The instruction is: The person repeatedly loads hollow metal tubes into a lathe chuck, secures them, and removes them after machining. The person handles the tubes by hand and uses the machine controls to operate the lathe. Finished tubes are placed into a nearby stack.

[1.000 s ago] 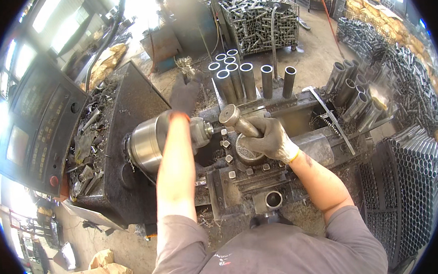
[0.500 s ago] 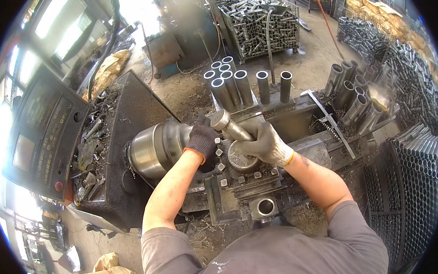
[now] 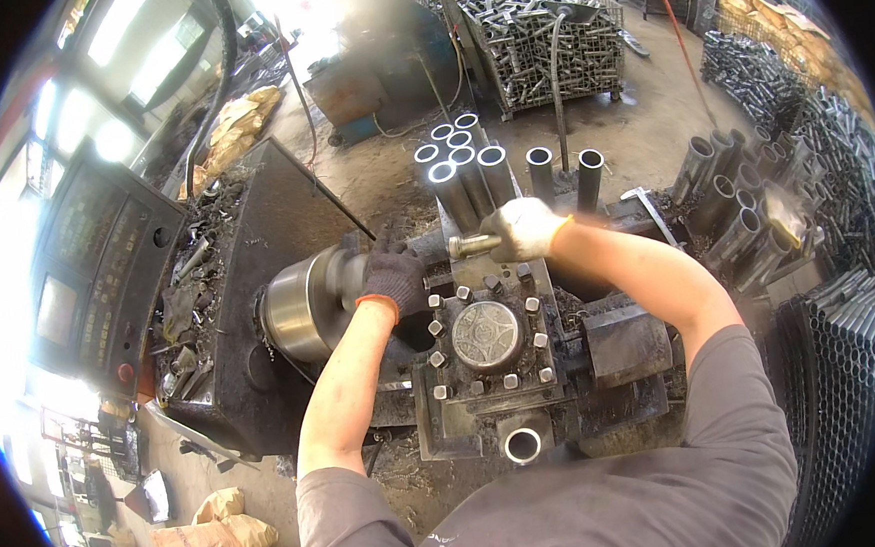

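My right hand (image 3: 525, 229), in a dark glove with a pale back, is closed round a short metal rod with a wider round head (image 3: 468, 245). The rod lies almost level, its head toward the left, above the far side of the tool post. My left hand (image 3: 395, 278), in a dark glove with an orange cuff, is beside the right end of the lathe chuck (image 3: 299, 304). Its fingers are stretched away from me, and what lies under the palm is hidden. Right of this hand stands the square tool post (image 3: 486, 335), ringed with bolts.
Several upright steel tubes (image 3: 495, 175) stand beyond the lathe, with more tubes (image 3: 721, 196) at right. A caliper (image 3: 651, 213) lies partly behind my right arm. A control panel (image 3: 87, 270) rises at left. A wire cage of metal parts (image 3: 554, 51) stands farther back.
My right hand has moved away from me, off the tool post top, and the rod has swung nearly level. My left hand has shifted slightly toward me, its fingers more stretched. The view has shifted slightly.
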Action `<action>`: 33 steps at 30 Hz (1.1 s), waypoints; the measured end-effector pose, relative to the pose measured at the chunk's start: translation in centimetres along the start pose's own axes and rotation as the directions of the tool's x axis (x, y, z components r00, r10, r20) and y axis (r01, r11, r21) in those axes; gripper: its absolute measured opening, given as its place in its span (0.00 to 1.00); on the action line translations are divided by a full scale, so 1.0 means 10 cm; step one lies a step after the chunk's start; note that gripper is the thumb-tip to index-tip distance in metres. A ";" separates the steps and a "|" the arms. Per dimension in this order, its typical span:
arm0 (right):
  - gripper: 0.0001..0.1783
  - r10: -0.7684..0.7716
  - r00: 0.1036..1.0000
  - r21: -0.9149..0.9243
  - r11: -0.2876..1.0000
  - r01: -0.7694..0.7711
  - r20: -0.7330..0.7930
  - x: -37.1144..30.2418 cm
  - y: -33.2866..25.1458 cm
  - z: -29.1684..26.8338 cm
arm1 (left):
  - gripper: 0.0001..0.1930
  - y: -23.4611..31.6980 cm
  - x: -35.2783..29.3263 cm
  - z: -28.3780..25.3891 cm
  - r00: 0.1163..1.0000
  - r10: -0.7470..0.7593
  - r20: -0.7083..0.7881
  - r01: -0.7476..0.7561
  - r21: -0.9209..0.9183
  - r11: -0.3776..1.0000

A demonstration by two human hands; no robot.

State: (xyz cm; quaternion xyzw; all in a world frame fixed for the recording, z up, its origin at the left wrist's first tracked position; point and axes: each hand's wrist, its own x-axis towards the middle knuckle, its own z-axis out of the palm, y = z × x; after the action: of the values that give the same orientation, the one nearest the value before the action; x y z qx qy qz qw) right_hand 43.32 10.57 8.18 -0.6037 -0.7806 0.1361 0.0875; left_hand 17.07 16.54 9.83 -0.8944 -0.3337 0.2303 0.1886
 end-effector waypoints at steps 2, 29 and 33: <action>0.26 -0.053 0.994 0.030 0.998 0.050 0.094 0.18 0.05 0.28 | 0.30 0.01 0.03 0.05 0.998 0.040 -0.057 -0.045 -0.081 0.996; 0.21 -0.104 0.901 0.566 0.806 -0.171 0.421 0.44 -0.03 0.43 | 0.15 0.11 0.03 0.37 0.939 -0.098 -0.329 0.011 -0.257 0.966; 0.23 -0.149 0.911 0.642 0.752 -0.147 0.384 0.12 0.27 0.21 | 0.24 0.11 -0.02 0.53 0.917 -0.200 -0.344 0.086 -0.320 0.943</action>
State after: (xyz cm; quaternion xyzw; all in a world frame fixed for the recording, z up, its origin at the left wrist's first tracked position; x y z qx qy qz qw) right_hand 44.87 12.09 5.28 -0.4908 -0.6828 0.5258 0.1280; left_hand 14.59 16.60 4.99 -0.9128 -0.3879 -0.0109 0.1275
